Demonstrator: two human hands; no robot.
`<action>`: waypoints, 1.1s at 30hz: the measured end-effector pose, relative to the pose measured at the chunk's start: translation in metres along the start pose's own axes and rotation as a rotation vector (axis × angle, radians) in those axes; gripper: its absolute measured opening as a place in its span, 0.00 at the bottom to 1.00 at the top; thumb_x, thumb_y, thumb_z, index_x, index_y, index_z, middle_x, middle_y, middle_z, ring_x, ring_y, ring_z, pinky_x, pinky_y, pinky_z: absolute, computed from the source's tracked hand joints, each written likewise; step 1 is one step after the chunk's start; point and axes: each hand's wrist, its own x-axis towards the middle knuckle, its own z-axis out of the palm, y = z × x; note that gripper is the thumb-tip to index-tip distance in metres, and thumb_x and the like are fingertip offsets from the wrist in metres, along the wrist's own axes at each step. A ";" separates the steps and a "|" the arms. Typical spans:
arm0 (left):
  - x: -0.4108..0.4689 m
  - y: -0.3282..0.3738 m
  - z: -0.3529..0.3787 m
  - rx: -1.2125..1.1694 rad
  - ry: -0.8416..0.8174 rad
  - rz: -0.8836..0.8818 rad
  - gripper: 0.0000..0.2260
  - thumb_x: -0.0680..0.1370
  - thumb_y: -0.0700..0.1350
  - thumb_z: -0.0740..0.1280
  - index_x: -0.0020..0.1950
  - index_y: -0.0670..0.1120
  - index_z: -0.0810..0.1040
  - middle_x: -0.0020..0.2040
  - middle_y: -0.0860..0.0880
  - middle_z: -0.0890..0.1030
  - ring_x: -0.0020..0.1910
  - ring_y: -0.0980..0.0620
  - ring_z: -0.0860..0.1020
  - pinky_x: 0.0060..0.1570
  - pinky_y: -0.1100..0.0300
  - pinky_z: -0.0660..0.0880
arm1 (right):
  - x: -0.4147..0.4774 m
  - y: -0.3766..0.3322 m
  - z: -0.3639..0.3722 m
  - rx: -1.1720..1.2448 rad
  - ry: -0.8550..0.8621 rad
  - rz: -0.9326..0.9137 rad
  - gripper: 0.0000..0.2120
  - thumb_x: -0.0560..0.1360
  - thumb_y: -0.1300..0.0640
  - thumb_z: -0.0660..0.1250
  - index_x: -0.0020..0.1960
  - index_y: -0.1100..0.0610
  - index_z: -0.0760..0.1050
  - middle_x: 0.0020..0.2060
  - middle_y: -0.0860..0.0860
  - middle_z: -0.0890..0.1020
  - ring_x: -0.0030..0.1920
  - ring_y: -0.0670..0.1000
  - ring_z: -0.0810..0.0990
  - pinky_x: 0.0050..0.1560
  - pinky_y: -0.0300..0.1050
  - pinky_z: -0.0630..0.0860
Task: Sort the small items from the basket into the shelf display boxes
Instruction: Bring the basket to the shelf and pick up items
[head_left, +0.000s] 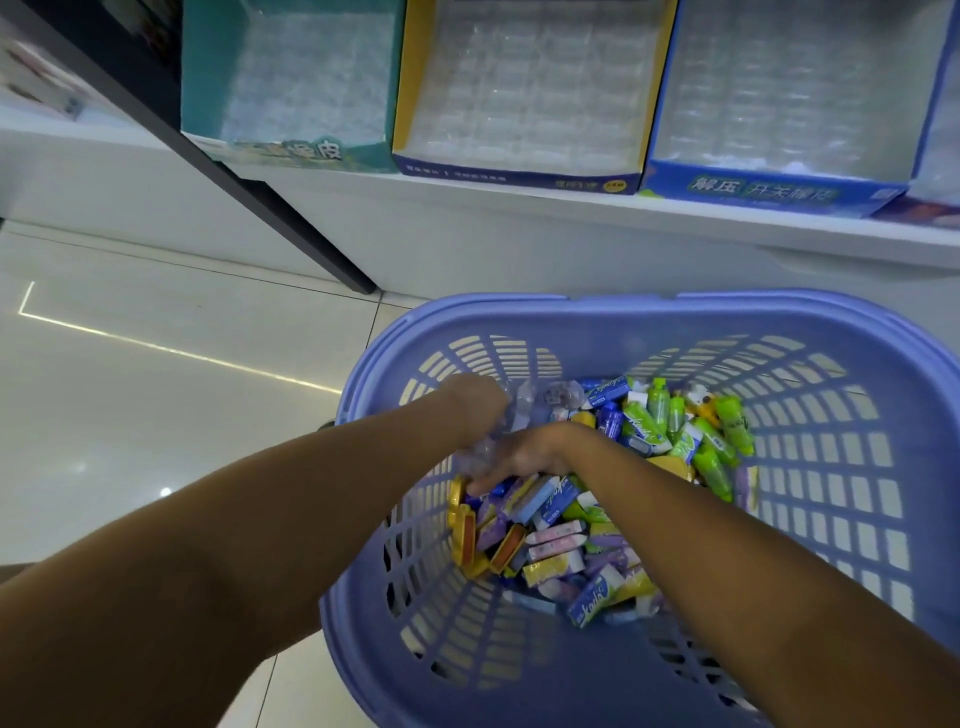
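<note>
Both bare arms reach down into the lilac basket (597, 322), which stands on the tiled floor (156, 415) in front of the white shelf (519, 208); the small items (571, 545) lie heaped in its bottom, mostly toward the middle and the right wall. The left hand (470, 402) is at the far left of the heap, seen from the back of the wrist; its fingers are hidden and blurred, so I cannot tell whether they are wide or closed; a crumpled piece of clear plastic (543, 405) lies right against it and runs down between the two hands. The right hand (522, 457) lies just nearer, crossing toward the left; its fingers (483, 484) point down and touch the wrapped blue and white pieces at the left edge of the heap, beside the yellow round cases (462, 525); whether they pinch anything I cannot tell. The green bottle-shaped pieces (719, 441) lie well to the right of both hands. On the shelf stand a teal display box (208, 78), a yellow-edged display box (519, 174) and a blue display box (769, 192), side by side, each lined with a clear tray.
</note>
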 end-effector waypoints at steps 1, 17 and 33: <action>0.003 0.001 0.001 -0.053 0.037 -0.044 0.09 0.75 0.41 0.68 0.55 0.43 0.78 0.50 0.46 0.78 0.53 0.45 0.78 0.47 0.56 0.72 | -0.002 0.001 0.003 -0.069 -0.048 -0.005 0.29 0.73 0.46 0.69 0.71 0.52 0.67 0.71 0.48 0.68 0.68 0.49 0.68 0.67 0.46 0.69; 0.018 0.009 0.026 -0.561 0.288 -0.137 0.12 0.77 0.38 0.62 0.61 0.39 0.73 0.58 0.38 0.78 0.58 0.40 0.76 0.53 0.52 0.72 | 0.006 -0.027 0.067 -0.986 0.167 -0.009 0.24 0.76 0.41 0.61 0.63 0.57 0.74 0.61 0.55 0.77 0.59 0.56 0.75 0.58 0.46 0.73; 0.010 0.039 0.022 -0.169 0.547 0.280 0.26 0.77 0.37 0.61 0.75 0.45 0.60 0.72 0.44 0.66 0.70 0.45 0.65 0.63 0.52 0.66 | -0.081 0.016 0.074 -1.330 -0.004 -0.053 0.30 0.66 0.40 0.73 0.64 0.48 0.70 0.55 0.52 0.79 0.52 0.56 0.77 0.42 0.43 0.66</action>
